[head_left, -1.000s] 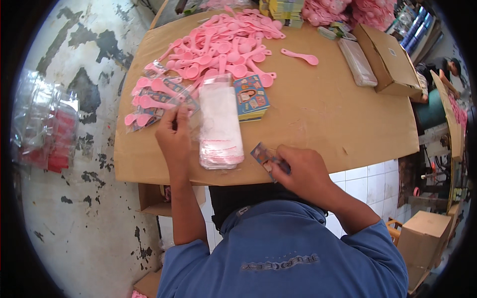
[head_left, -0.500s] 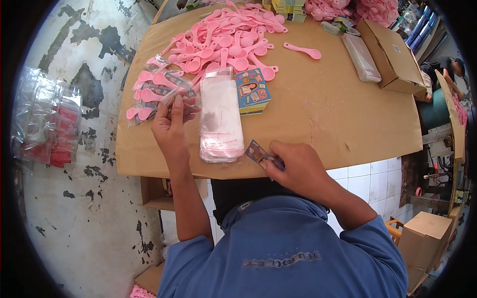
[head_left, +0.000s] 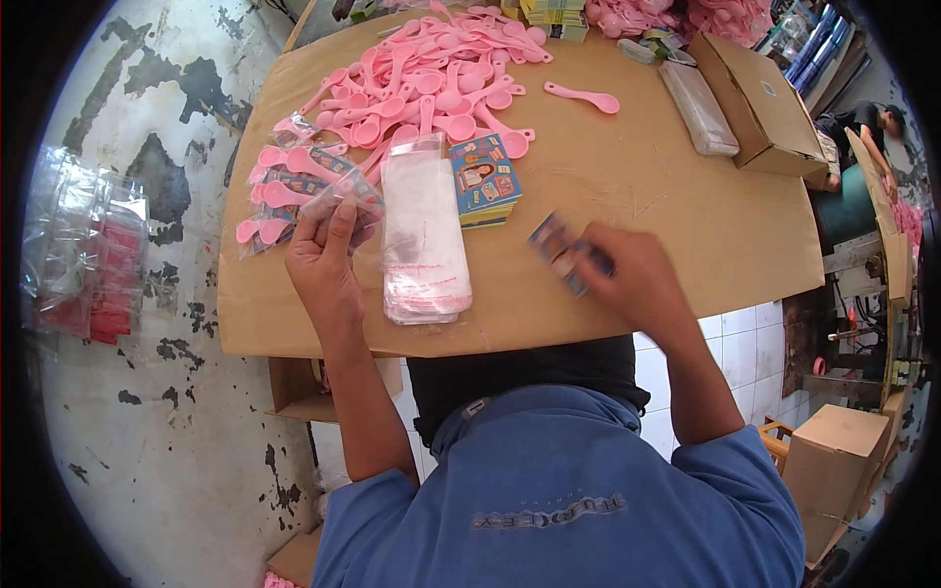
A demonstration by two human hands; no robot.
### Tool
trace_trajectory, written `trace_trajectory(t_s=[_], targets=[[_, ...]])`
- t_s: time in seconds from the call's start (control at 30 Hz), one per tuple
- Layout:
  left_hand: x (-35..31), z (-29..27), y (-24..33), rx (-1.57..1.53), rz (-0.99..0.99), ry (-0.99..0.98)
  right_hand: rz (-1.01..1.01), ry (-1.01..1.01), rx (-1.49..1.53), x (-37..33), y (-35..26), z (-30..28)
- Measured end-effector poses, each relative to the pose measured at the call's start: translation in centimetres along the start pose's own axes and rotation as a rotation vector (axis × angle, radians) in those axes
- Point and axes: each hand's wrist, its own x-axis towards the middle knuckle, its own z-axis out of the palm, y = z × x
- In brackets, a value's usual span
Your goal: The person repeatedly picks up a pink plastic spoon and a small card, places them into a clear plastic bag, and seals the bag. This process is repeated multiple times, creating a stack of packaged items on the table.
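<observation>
My left hand pinches a clear plastic bag above the left side of the table. Next to it lie several bagged pink measuring spoons with blue cards in their bags. My right hand, slightly blurred, grips a blue printed card over the table's front right part. Between my hands lies a stack of clear plastic bags. A stack of blue cards stands against its right side. Beyond them spreads a large heap of pink measuring spoons.
One pink spoon lies apart on the brown paper-covered table. A cardboard box and a bundle of clear bags sit at the far right. Plastic packs hang at the left wall. Another person is at the right.
My right hand has moved right and away from my body with the blue card, off the table's front edge. My left hand still holds the bag, raised and turned slightly.
</observation>
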Motion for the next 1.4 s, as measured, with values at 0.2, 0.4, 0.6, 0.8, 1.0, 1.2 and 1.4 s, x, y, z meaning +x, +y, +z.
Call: trace_trajectory(t_s=[0.2, 0.4, 0.6, 0.8, 1.0, 1.2, 1.4], targets=[[-0.3, 0.1, 0.2, -0.003, 0.026, 0.064, 0.304, 0.293, -0.065, 1.5, -0.3, -3.2], [-0.6, 0.4, 0.1, -0.045, 0.036, 0.066, 0.04, -0.32, 0.364, -1.6, -5.8, 0.4], [-0.8, 0.2, 0.4, -0.036, 0.033, 0.038, 0.025, -0.067, -0.041, -1.0, -4.5, 1.4], [-0.6, 0.6, 0.2, -0.108, 0.066, 0.018, 0.126, 0.101, 0.043, -0.9, -5.0, -0.6], [-1.1, 1.4, 1.3, -0.088, 0.055, 0.029, 0.121, 0.093, -0.249, 2.4, 0.6, 0.3], [-1.8, 1.5, 0.5, -0.068, 0.004, 0.059, 0.108, 0.158, -0.205, 5.7, 1.4, -2.2], [-2.9, 3.5, 1.0, -0.177, -0.018, 0.052, 0.213, 0.391, -0.32, 6.5, 4.7, -2.5]])
